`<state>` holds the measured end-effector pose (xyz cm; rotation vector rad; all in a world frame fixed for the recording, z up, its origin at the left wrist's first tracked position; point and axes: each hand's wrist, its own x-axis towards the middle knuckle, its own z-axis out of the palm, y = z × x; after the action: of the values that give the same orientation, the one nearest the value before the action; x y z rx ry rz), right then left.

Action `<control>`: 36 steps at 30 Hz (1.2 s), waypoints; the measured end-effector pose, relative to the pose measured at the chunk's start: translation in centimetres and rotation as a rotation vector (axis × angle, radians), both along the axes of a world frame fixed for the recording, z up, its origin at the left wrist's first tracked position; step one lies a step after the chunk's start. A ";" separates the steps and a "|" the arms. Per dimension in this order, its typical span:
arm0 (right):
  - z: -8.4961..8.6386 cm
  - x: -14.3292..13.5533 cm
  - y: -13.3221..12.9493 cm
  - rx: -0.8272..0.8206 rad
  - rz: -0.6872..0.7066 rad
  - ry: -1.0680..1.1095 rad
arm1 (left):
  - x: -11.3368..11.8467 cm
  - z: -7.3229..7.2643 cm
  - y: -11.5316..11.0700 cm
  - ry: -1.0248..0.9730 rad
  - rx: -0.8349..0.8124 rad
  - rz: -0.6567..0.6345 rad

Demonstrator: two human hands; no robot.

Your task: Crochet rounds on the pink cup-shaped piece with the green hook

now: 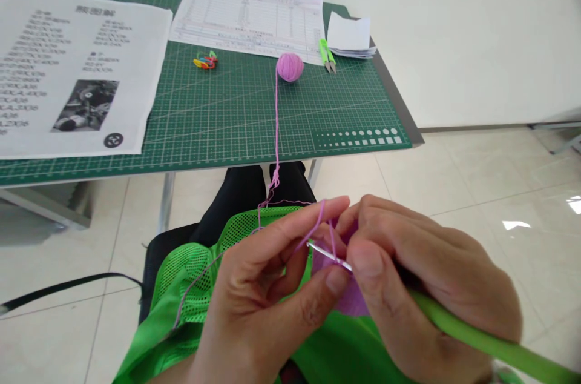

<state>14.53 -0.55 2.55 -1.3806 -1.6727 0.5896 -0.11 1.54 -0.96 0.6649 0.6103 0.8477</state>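
Observation:
My right hand (422, 275) is closed around a crochet hook (327, 252) with a green handle (481, 335) and a thin silver tip. The tip points left, with a loop of yarn around its shaft. Between thumb and fingers, my left hand (276, 275) pinches a pink crocheted piece (351, 302), mostly hidden behind both hands. Pink yarn (319, 220) passes over the raised left index finger. From a ball of pink yarn (290, 67) on the table, a strand runs down over the edge to a small tangle (275, 179) above my lap.
A green cutting mat (218, 111) covers the table. On it lie a printed pattern sheet (77, 69), a table form (249, 20), colourful stitch markers (206, 60), green thread snips (327, 57) and stacked white paper (349, 33). A green mesh garment (188, 269) covers my lap.

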 end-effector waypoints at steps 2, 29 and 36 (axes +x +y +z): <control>0.1 0.3 0.0 0.014 0.031 -0.046 | 0.2 0.1 0.2 0.031 0.003 0.027; 1.2 0.8 0.7 0.104 0.148 -0.287 | -0.1 -0.1 0.1 -0.086 -0.100 -0.125; 1.0 0.8 0.5 0.101 0.116 -0.101 | -0.2 0.3 -0.3 0.158 0.223 0.047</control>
<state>15.30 -0.01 3.58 -1.2655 -1.8476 0.5003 -0.34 1.23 -0.70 0.9294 0.6815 0.9205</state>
